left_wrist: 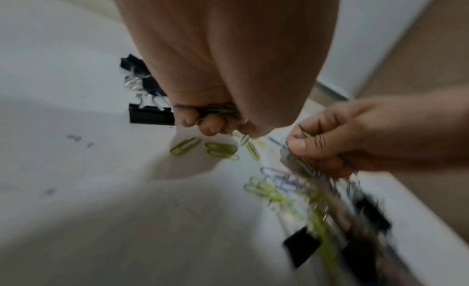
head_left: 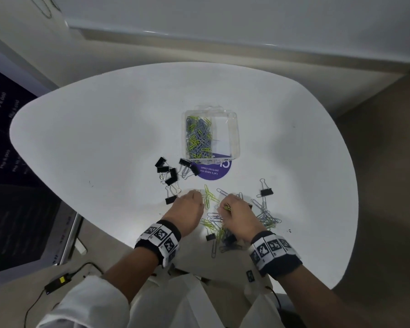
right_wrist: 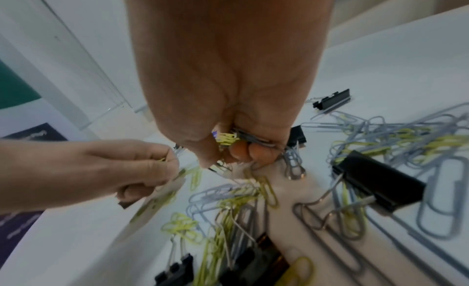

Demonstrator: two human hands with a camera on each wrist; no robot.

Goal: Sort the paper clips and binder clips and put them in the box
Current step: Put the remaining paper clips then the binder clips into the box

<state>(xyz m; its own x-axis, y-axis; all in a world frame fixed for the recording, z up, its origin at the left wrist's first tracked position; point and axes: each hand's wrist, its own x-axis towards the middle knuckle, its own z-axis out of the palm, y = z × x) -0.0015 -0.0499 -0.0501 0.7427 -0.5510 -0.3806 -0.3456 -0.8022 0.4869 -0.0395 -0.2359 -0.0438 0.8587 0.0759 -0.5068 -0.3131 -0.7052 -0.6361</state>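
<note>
A clear plastic box stands mid-table, with yellow-green and grey paper clips in its left compartment. Black binder clips lie in a cluster to its lower left, and one more binder clip lies to the right. Loose paper clips are scattered between my hands, with a tangled pile to the right. My left hand is curled round a small bunch of paper clips. My right hand grips a bunch of yellow and grey clips, low over the pile.
A round purple sticker lies on the white table, partly under the box. Binder clips mixed with paper clips lie near the table's front edge. A cable and a small black device lie on the floor at the left.
</note>
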